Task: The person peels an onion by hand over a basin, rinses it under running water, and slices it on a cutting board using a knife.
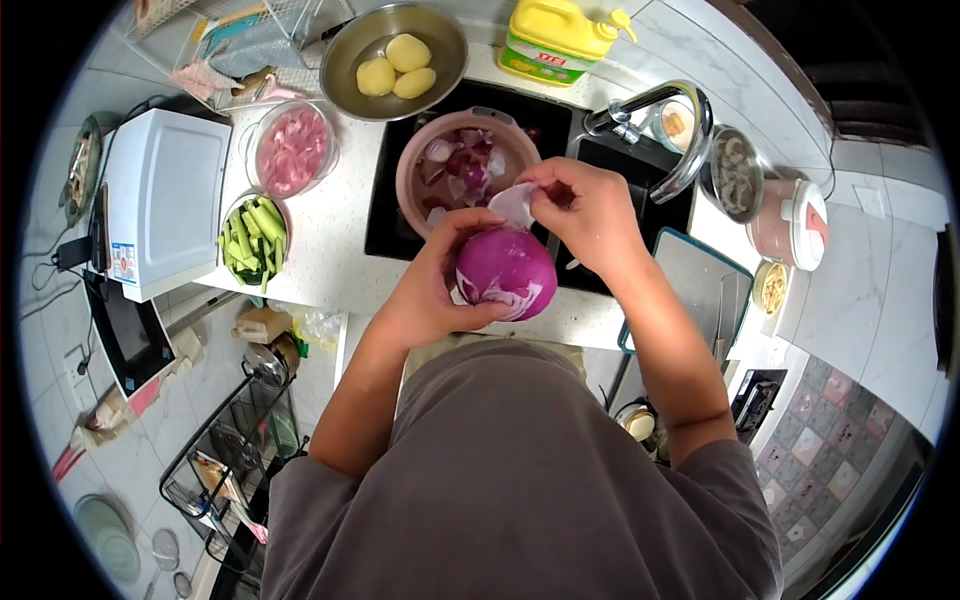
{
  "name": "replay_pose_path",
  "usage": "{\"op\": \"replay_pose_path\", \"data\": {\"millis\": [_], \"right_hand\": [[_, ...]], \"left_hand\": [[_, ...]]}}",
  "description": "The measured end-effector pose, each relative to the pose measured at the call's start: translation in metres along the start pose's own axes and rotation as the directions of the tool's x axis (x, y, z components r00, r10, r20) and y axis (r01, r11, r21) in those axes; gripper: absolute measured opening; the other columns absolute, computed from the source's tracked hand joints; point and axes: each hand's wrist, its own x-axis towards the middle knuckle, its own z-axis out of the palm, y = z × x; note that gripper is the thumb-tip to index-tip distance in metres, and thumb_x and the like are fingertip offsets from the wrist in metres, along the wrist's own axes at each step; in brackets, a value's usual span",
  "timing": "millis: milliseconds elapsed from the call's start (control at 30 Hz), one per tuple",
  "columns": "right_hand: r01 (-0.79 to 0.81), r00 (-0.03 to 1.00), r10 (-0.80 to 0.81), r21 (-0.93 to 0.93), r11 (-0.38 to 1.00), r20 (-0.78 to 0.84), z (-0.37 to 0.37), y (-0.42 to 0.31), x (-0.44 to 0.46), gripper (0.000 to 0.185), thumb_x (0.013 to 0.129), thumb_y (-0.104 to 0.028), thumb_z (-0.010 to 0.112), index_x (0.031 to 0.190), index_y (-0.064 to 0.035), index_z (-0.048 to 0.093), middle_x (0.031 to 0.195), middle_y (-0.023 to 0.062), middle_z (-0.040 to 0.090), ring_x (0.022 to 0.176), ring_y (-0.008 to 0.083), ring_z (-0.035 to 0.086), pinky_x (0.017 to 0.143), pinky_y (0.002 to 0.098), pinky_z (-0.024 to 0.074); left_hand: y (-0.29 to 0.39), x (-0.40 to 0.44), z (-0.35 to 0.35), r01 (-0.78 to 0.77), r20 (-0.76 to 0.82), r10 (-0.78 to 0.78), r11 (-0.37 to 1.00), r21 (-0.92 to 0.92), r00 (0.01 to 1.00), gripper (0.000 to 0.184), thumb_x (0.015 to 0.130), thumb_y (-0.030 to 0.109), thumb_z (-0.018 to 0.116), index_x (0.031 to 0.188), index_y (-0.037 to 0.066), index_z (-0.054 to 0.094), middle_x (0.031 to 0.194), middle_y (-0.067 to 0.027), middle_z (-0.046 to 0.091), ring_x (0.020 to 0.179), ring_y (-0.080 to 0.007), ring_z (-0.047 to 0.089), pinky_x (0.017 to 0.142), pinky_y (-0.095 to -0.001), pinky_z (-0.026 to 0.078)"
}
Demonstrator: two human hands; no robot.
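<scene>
Sink (382, 215); curled hands (432, 270) (595, 215) with onion (507, 272), peel (514, 205)

Your left hand (433, 275) holds a purple onion (507, 274), while your right hand (590, 212) pinches a pale piece of its skin (513, 205) at the top. Just beyond, a pink basin (409, 170) in the sink (388, 225) holds purple peelings (470, 178). You have peeled potatoes (408, 53) in a metal bowl (341, 60) behind it, cut green vegetable pieces (254, 240) to the left, and a chrome faucet (700, 130) to the right.
</scene>
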Motion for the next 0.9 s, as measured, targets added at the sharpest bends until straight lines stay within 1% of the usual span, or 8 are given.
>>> {"op": "replay_pose_path", "data": {"millis": [100, 167, 233, 300, 333, 500, 667, 900], "right_hand": [[-0.08, 0.997, 0.077, 0.12, 0.99, 0.027, 0.006, 0.014, 0.001, 0.022, 0.084, 0.001, 0.069, 0.105, -0.0009, 0.072, 0.096, 0.0177, 0.074, 0.079, 0.0286, 0.074, 0.072, 0.0355, 0.0585], [0.011, 0.999, -0.012, -0.006, 1.0, -0.042, 0.008, 0.021, -0.002, 0.022, 0.088, 0.002, 0.067, 0.109, -0.0001, 0.072, 0.097, 0.019, 0.073, 0.082, 0.026, 0.075, 0.074, 0.0327, 0.0585], [-0.062, 0.998, 0.062, 0.085, 0.994, 0.003, 0.008, 0.015, -0.008, 0.024, 0.095, -0.003, 0.066, 0.118, -0.001, 0.07, 0.103, 0.0147, 0.074, 0.088, 0.0209, 0.074, 0.078, 0.031, 0.0581], [-0.249, 0.968, 0.168, 0.626, 0.739, 0.187, 0.013, 0.013, -0.014, 0.028, 0.102, -0.01, 0.063, 0.128, -0.0009, 0.066, 0.114, 0.0093, 0.071, 0.097, 0.0158, 0.07, 0.082, 0.0303, 0.0571], [-0.343, 0.936, 0.182, 0.657, 0.672, 0.301, 0.011, 0.01, -0.016, 0.032, 0.105, -0.015, 0.06, 0.133, -0.0015, 0.063, 0.122, 0.0054, 0.067, 0.105, 0.0126, 0.063, 0.089, 0.0294, 0.0544], [-0.193, 0.98, 0.112, 0.651, 0.734, 0.164, 0.016, 0.003, -0.027, 0.032, 0.104, -0.019, 0.062, 0.129, 0.0011, 0.066, 0.119, 0.0061, 0.069, 0.104, 0.0111, 0.064, 0.094, 0.0248, 0.0496], [-0.467, 0.88, 0.35, 0.727, 0.504, 0.323, 0.005, 0.0, -0.028, 0.027, 0.098, -0.016, 0.07, 0.116, 0.0041, 0.071, 0.102, 0.005, 0.072, 0.096, 0.0111, 0.066, 0.09, 0.0264, 0.052], [-0.466, 0.88, 0.318, 0.774, 0.429, 0.354, 0.005, 0.002, -0.028, 0.017, 0.098, -0.012, 0.068, 0.108, 0.0021, 0.071, 0.098, 0.0027, 0.071, 0.087, 0.0073, 0.063, 0.082, 0.0215, 0.0508]], "left_hand": [[-0.004, 0.002, -0.001, -0.031, 0.029, 0.033, 0.998, -0.06, 0.999, 0.096, 0.067, 0.0, 0.087, 0.15, 0.008, 0.039, 0.145, -0.0126, 0.051, 0.135, -0.0242, 0.05, 0.114, -0.0373, 0.04], [-0.004, 0.003, -0.001, -0.088, -0.07, 0.074, 0.968, -0.234, 0.995, 0.099, 0.067, -0.001, 0.087, 0.152, 0.007, 0.038, 0.145, -0.0127, 0.051, 0.136, -0.0238, 0.05, 0.115, -0.0383, 0.039], [-0.008, -0.002, -0.009, -0.092, -0.081, 0.078, 0.981, -0.173, 0.994, 0.097, 0.067, -0.002, 0.087, 0.152, 0.006, 0.039, 0.146, -0.0123, 0.051, 0.136, -0.0226, 0.05, 0.115, -0.0383, 0.04], [-0.009, -0.002, -0.012, -0.001, -0.074, -0.011, 0.987, -0.159, 0.997, 0.092, 0.068, -0.003, 0.086, 0.149, 0.006, 0.043, 0.145, -0.0113, 0.051, 0.135, -0.0216, 0.05, 0.114, -0.0374, 0.041], [-0.007, 0.0, -0.011, -0.001, -0.072, -0.011, 0.987, -0.161, 0.997, 0.092, 0.068, -0.003, 0.086, 0.149, 0.006, 0.043, 0.145, -0.0113, 0.051, 0.135, -0.0216, 0.05, 0.114, -0.0374, 0.041], [0.0, 0.009, -0.004, 0.019, -0.081, -0.03, 0.991, -0.134, 0.996, 0.088, 0.069, -0.002, 0.086, 0.147, 0.007, 0.046, 0.144, -0.0092, 0.049, 0.134, -0.0214, 0.05, 0.113, -0.0366, 0.042], [-0.002, 0.015, -0.012, -0.121, -0.004, 0.123, 0.985, 0.123, 0.992, 0.091, 0.068, -0.001, 0.087, 0.149, 0.01, 0.046, 0.151, -0.0088, 0.041, 0.14, -0.0231, 0.043, 0.116, -0.0377, 0.039], [0.012, 0.012, -0.01, -0.076, 0.053, 0.069, 0.985, 0.153, 0.996, 0.099, 0.066, 0.001, 0.09, 0.152, 0.012, 0.043, 0.154, -0.007, 0.037, 0.143, -0.0237, 0.04, 0.117, -0.0382, 0.038]]}}
